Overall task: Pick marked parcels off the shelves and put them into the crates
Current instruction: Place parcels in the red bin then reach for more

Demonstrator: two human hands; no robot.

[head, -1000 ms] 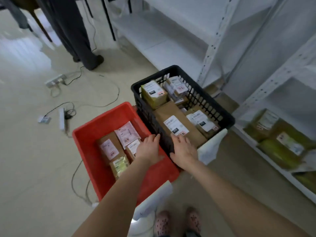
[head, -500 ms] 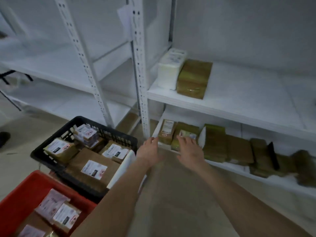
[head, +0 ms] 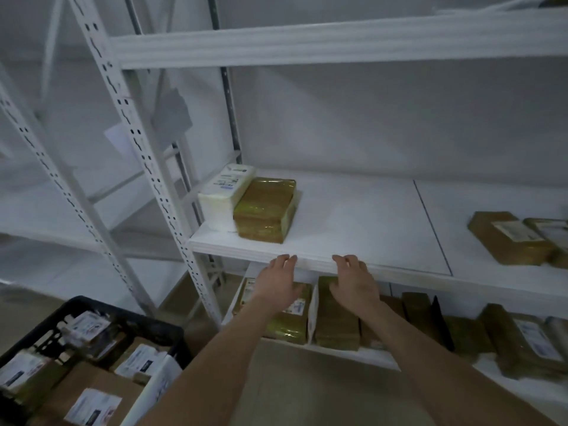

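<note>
Head camera: a person's two bare forearms reach toward a white metal rack, the left hand (head: 278, 282) and right hand (head: 353, 282) side by side at the front edge of the middle shelf (head: 353, 216). Each grip stands apart, fingers loosely bent and holding nothing; whether the fingertips touch the edge cannot be told.

At the shelf's left end, beside the perforated upright (head: 147, 155), a white parcel (head: 226, 195) with a printed label lies touching a brown parcel (head: 266, 210) wrapped in glossy tape, the brown one on its right. Well apart, at the shelf's right end, a labelled brown box (head: 507, 238) lies beside another that is cut off by the frame.

Beneath, the lower shelf (head: 353, 353) carries a row of parcels along its front edge. A greenish labelled packet (head: 289, 327) is partly hidden behind the left wrist, and a brown packet (head: 336, 321) sits behind the right hand. Darker packets run on to the right, among them a labelled one (head: 522, 336) near the shelf's right end.

Left of the lower shelf and nearer the camera, a black crate (head: 129, 318) with slotted walls holds labelled cardboard boxes, the largest (head: 92, 395) at its near side. A white sheet (head: 159, 382) hangs at the crate's right corner, just beside the left forearm.
</note>
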